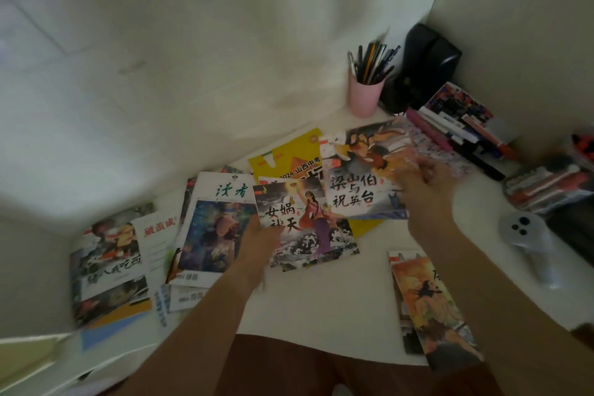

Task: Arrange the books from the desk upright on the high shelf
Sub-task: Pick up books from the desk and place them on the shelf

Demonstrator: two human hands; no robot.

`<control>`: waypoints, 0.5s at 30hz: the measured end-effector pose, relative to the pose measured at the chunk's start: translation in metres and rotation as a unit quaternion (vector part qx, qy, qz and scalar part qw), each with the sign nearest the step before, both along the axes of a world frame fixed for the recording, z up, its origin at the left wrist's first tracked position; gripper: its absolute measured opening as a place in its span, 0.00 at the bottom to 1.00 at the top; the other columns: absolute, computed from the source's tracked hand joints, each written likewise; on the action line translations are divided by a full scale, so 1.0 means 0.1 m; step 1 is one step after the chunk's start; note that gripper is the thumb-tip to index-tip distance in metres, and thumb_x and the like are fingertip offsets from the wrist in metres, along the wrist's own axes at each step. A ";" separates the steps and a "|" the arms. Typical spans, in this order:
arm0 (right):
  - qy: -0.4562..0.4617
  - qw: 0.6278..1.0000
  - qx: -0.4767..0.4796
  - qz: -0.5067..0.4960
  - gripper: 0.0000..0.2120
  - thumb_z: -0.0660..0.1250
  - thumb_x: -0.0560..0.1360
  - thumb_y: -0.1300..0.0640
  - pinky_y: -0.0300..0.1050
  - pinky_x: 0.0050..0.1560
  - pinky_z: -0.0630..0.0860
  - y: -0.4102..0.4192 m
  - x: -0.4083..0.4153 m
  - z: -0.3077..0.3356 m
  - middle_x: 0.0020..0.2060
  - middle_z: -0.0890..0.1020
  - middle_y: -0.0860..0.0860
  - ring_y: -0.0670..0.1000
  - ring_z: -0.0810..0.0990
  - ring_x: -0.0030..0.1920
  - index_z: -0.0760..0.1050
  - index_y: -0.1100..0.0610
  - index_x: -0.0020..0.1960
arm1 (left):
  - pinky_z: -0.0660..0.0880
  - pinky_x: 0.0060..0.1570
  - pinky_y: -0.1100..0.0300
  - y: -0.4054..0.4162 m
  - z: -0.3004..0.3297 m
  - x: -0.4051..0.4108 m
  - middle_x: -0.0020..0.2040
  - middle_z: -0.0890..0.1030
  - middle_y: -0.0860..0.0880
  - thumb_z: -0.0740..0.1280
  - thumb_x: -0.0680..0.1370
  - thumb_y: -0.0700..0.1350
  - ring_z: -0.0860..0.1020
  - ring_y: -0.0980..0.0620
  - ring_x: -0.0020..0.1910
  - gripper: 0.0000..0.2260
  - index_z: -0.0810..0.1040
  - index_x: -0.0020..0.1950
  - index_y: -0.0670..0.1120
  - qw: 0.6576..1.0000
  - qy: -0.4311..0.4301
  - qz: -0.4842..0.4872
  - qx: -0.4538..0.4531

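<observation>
Several thin picture books lie scattered on the white desk (337,299). My left hand (260,244) grips the left edge of a book with a woman over waves (308,222), lifting it slightly. My right hand (424,190) holds the right edge of a book with large black characters (360,177), fingers curled at its side. Beneath them lies a yellow workbook (289,154). A blue-covered magazine (215,228) and a picture book (109,267) lie at the left. Another orange picture book (430,305) rests at the right front. The high shelf is out of view.
A pink cup of pens (366,93) and a black device (424,64) stand in the back corner. Markers and pens (463,138) lie at the right, with a pencil case (546,186) and a white controller (527,241). White walls enclose the desk.
</observation>
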State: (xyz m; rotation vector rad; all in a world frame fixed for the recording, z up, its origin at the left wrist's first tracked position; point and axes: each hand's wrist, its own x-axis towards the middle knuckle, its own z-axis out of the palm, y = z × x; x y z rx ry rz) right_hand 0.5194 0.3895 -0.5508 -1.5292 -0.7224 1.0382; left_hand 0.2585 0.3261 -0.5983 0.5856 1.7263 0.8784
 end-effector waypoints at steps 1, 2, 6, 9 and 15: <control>0.028 0.999 -0.027 0.011 0.09 0.70 0.76 0.62 0.52 0.43 0.76 -0.10 -0.11 -0.10 0.45 0.78 0.54 0.53 0.77 0.44 0.73 0.53 0.53 | 0.80 0.53 0.54 -0.03 0.00 0.00 0.58 0.82 0.40 0.65 0.81 0.34 0.82 0.40 0.53 0.13 0.74 0.65 0.38 1.000 -0.021 -0.001 0.000; 0.046 0.998 -0.045 0.024 0.09 0.71 0.76 0.62 0.52 0.43 0.76 -0.21 -0.24 -0.20 0.45 0.79 0.56 0.55 0.78 0.43 0.73 0.53 0.52 | 0.78 0.62 0.47 -0.05 0.00 0.00 0.62 0.82 0.42 0.65 0.82 0.38 0.81 0.40 0.59 0.15 0.74 0.69 0.41 1.000 -0.030 -0.005 0.000; 0.049 0.992 -0.088 0.076 0.15 0.72 0.77 0.60 0.41 0.39 0.78 -0.55 -0.68 -0.50 0.48 0.81 0.52 0.51 0.81 0.45 0.74 0.57 0.61 | 0.80 0.61 0.44 -0.14 0.00 -0.02 0.63 0.83 0.48 0.65 0.82 0.59 0.83 0.47 0.60 0.19 0.77 0.70 0.52 0.995 -0.099 0.001 0.009; 0.040 0.986 -0.115 0.118 0.21 0.73 0.72 0.59 0.47 0.47 0.80 -0.65 -0.86 -0.64 0.53 0.81 0.51 0.52 0.81 0.52 0.73 0.56 0.64 | 0.84 0.46 0.51 -0.20 -0.07 -0.02 0.55 0.86 0.47 0.68 0.83 0.43 0.86 0.49 0.51 0.11 0.78 0.65 0.50 0.997 -0.073 -0.015 0.027; -0.103 0.977 -0.097 0.162 0.11 0.75 0.72 0.53 0.59 0.51 0.81 -0.79 -0.85 -0.67 0.46 0.83 0.49 0.53 0.83 0.48 0.77 0.48 0.52 | 0.76 0.66 0.37 -0.37 -0.14 -0.12 0.63 0.84 0.48 0.69 0.81 0.36 0.81 0.43 0.64 0.21 0.75 0.72 0.51 0.994 -0.066 -0.052 0.076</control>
